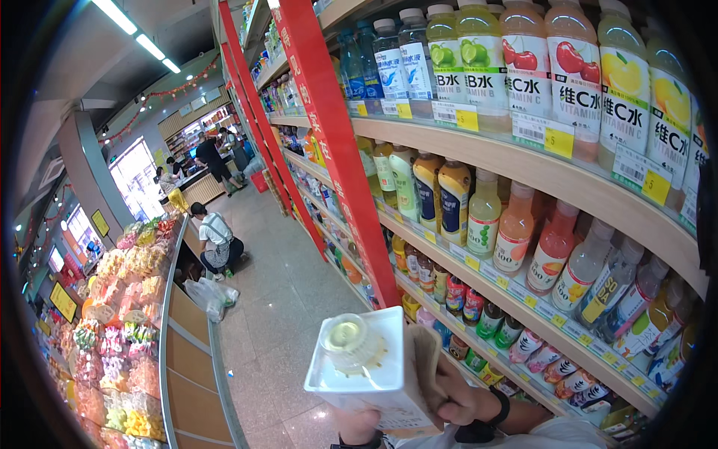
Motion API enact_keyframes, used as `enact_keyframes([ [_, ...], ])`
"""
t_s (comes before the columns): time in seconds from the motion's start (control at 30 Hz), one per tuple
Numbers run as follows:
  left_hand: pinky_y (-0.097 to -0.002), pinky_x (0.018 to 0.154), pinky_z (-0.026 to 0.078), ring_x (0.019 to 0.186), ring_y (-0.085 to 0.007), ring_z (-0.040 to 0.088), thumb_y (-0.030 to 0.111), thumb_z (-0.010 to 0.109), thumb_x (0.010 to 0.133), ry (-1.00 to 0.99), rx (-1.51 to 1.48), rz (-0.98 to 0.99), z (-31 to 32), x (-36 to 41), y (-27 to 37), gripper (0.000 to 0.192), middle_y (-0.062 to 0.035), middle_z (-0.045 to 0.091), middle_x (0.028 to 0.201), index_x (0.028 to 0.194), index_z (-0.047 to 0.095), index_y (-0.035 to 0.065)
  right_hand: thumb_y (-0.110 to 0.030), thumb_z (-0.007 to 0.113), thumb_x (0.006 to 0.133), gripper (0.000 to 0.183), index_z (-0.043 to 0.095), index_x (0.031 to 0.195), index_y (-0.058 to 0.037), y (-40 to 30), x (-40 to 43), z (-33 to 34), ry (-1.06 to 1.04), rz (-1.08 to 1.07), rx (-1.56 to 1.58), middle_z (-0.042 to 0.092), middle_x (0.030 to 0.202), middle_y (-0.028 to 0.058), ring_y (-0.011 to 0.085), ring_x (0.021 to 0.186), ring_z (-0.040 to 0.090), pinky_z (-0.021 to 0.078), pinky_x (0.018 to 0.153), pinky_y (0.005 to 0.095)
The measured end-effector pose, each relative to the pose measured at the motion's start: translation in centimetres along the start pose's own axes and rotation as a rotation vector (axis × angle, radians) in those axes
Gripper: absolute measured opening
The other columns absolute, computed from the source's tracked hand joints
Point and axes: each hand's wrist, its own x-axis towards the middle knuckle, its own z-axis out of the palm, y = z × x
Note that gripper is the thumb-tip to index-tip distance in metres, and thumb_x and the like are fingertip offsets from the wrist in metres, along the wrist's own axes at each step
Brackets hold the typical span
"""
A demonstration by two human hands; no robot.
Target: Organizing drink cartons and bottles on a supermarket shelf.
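A white square-topped container with a round, clear raised cap is held up close before me, at the lower middle. My left hand grips its lower near side, the thumb on the front. On its right side my right hand holds a folded brown cloth against the container. Both wrists wear dark bands. Printing shows on the container's front face; the fingers beneath it are hidden.
Shelves of bottled drinks rise along the right, with a red upright post. A display of packaged sweets lines the left. In the tiled aisle, a person crouches near plastic bags; several people stand by a counter.
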Motion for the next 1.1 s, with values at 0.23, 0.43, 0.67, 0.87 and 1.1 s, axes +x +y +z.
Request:
enact_keyframes([
  [0.23,-0.0386,0.092,0.049,0.109,-0.0269,0.059,0.029,0.084,0.068,0.042,0.082,0.039,1.3,-0.5,0.9,0.093,-0.0189,0.056,0.125,0.138,0.034,-0.0060,-0.058,0.048,0.090,0.092,0.019,0.147,0.0090,-0.9,0.5,0.9,-0.010,0.057,0.191,0.022,0.151,0.0255,0.0364,0.140,0.025,0.0163,0.115,0.0443],
  [0.43,-0.0362,0.092,0.048,0.110,-0.0237,0.058,0.032,0.085,0.068,0.022,0.276,0.096,2.2,0.9,1.1,0.096,-0.0170,0.055,0.124,0.138,0.032,-0.0063,-0.040,0.077,0.077,0.110,0.009,0.150,0.0065,-1.8,0.5,0.9,-0.090,0.338,0.259,0.023,0.151,0.0186,0.0251,0.140,0.025,0.0212,0.114,0.0398],
  [0.67,-0.0411,0.102,0.041,0.122,-0.0289,0.049,0.032,0.085,0.068,-0.303,0.458,0.130,4.0,1.0,1.4,0.111,-0.0203,0.043,0.134,0.145,0.015,-0.0064,-0.042,0.078,0.078,0.104,0.017,0.148,0.0062,0.4,-1.4,1.7,0.139,0.241,0.388,0.036,0.148,0.0178,0.0246,0.135,0.038,0.0297,0.111,0.0395],
  [0.87,-0.0433,0.108,0.033,0.130,-0.0312,0.042,0.036,0.086,0.066,-0.412,0.532,0.136,5.3,1.3,1.8,0.121,-0.0226,0.036,0.140,0.148,0.007,-0.0063,-0.046,0.079,0.076,0.098,0.030,0.142,0.0071,0.9,-2.6,1.4,0.280,0.235,0.423,0.048,0.140,0.0179,0.0249,0.125,0.051,0.0394,0.106,0.0398],
  [1.1,-0.0393,0.107,0.033,0.129,-0.0256,0.043,0.045,0.083,0.066,-0.573,0.544,-0.031,4.2,2.8,2.4,0.110,-0.0174,0.043,0.137,0.144,0.025,-0.0067,-0.044,0.078,0.077,0.097,0.027,0.146,0.0010,-0.6,-1.7,1.7,0.389,0.375,0.792,0.049,0.139,0.0118,0.0210,0.119,0.057,0.0466,0.099,0.0365],
])
